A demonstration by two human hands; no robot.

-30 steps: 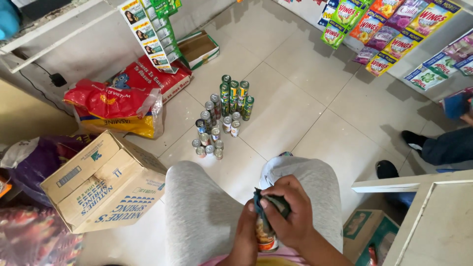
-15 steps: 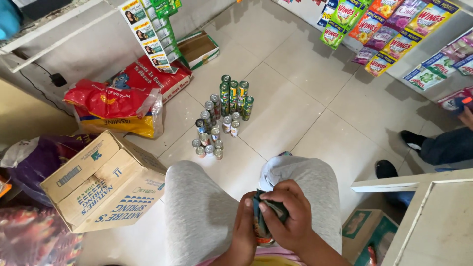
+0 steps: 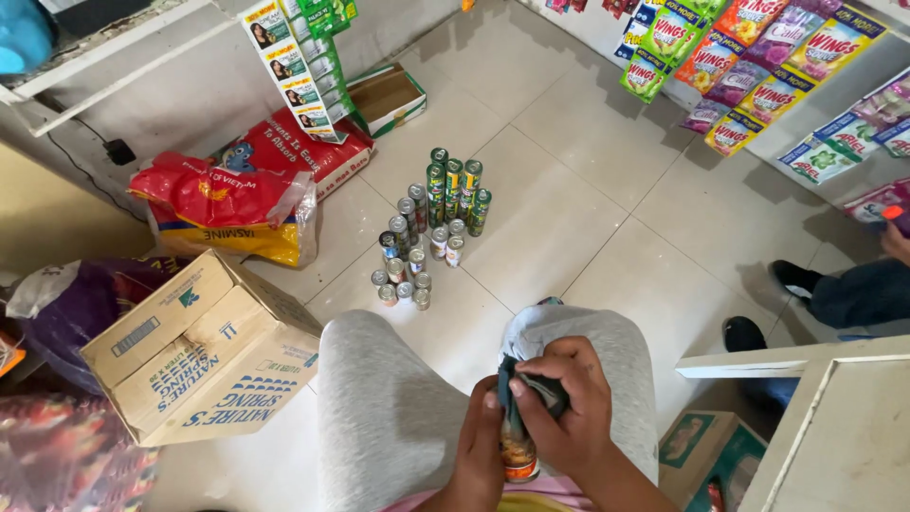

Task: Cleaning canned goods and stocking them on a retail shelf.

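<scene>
The right hand (image 3: 567, 410) presses a dark cloth (image 3: 531, 391) over the top of a small can (image 3: 518, 453), fingers curled around both, while the left hand (image 3: 482, 453) grips the can's side from below; the can stands upright between the person's grey-clad knees (image 3: 398, 417). Beyond the knees lies a pale tiled floor (image 3: 578, 190) with a cluster of cans (image 3: 431, 228) standing on it, well apart from the hands. A cardboard box (image 3: 199, 351) sits left, rice sacks (image 3: 237, 204) behind it, and open tiles stretch right toward hanging sachets (image 3: 749, 57)
</scene>
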